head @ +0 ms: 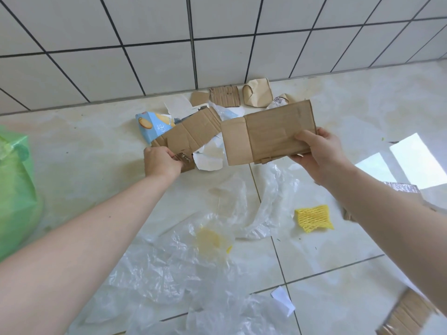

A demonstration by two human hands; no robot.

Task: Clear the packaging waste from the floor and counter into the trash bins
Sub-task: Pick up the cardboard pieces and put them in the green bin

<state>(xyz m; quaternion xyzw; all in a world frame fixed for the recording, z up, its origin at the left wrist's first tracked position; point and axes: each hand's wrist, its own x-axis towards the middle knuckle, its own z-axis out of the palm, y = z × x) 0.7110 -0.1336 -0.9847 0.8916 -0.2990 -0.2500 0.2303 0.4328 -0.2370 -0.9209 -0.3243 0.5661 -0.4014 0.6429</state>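
My right hand [319,153] grips the right end of a folded brown cardboard piece [268,134], lifted above the floor. My left hand [162,160] grips the lower end of a second, creased cardboard strip [191,134] that slants up to the right. Under both lie torn white paper [208,158] and a blue snack box [151,126]. Clear plastic film [193,267] spreads across the tiled floor in front of me, and a yellow foam net [313,217] lies to its right.
A green bin bag [14,189] stands at the left edge. Small cardboard scraps [225,96] and a crumpled brown paper bag [257,95] rest against the tiled wall. More cardboard [406,313] lies at the bottom right, with a white paper scrap [283,301] nearby.
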